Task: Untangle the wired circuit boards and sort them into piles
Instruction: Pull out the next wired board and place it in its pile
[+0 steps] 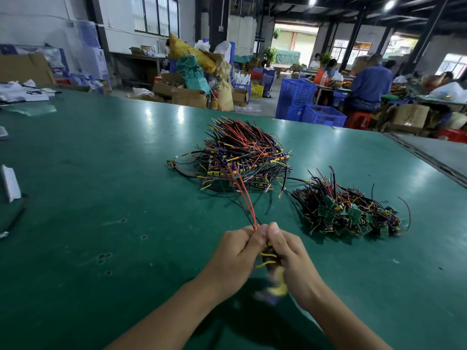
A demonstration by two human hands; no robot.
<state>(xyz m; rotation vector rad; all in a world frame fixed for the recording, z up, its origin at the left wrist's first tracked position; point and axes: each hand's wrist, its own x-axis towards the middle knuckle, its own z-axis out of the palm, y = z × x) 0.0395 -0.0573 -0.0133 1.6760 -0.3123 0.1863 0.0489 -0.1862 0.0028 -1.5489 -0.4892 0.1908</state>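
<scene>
Both at it: left hand (237, 251) and right hand (288, 251) pinch a bundle of wired boards (269, 258) between them. Its 2 red wires (246, 198) stretch away into the big far heap (242, 152); the smaller pile (348, 213) lies nearer the right hand.

Your left hand (235, 251) and right hand (290, 256) meet low in front of you, close together, with the thumbs raised side by side and pointing away from you. Both have their fingers curled inward round the same wire bundle (268, 257), the left pinching it near the top at the thumb and the right wrapped round it just beside. Your bare left forearm (164, 311) and right forearm (341, 322) rise from the lower edge and converge in a V, with the backs of the hands turned outward.
</scene>
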